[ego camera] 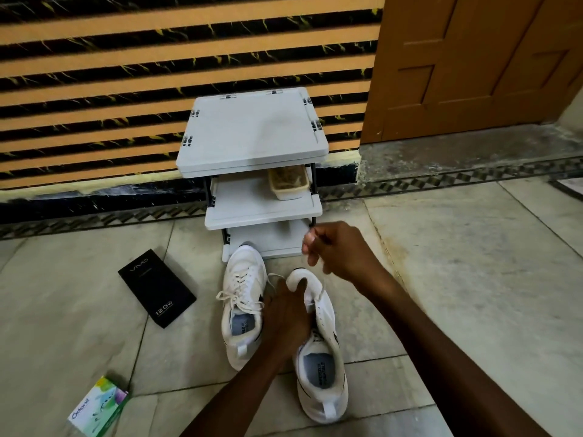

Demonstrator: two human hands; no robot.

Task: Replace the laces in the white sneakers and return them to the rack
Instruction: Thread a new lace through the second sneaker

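Low in the middle of the frame, our left hand (287, 313) lies over the forefoot of the near sneaker (321, 367). Its fingers are curled round the upper and the thumb presses on the white toe. The shoe rests on the tiled floor (441, 263) with its heel toward the bottom edge, and several of its eyelets show bare.

Just above, our right hand (337, 250) is raised. Its fingertips are drawn together in a pinch on a white lace (323, 280), which runs down from them to the shoe's eyelets. Another stretch of it curves out to the left of our left hand.

Just left of this shoe sits the far sneaker (241, 307), laced and tied in a bow, its toe at the bottom shelf of the grey rack (252, 134). The rack stands in the centre of the frame against a striped wall (94, 89), with a small beige tub (288, 183) on its middle shelf.

A black box (156, 288) lies on the floor at centre left, and a green and white carton (99, 408) lies at lower left. A wooden door (473, 58) fills the upper right.
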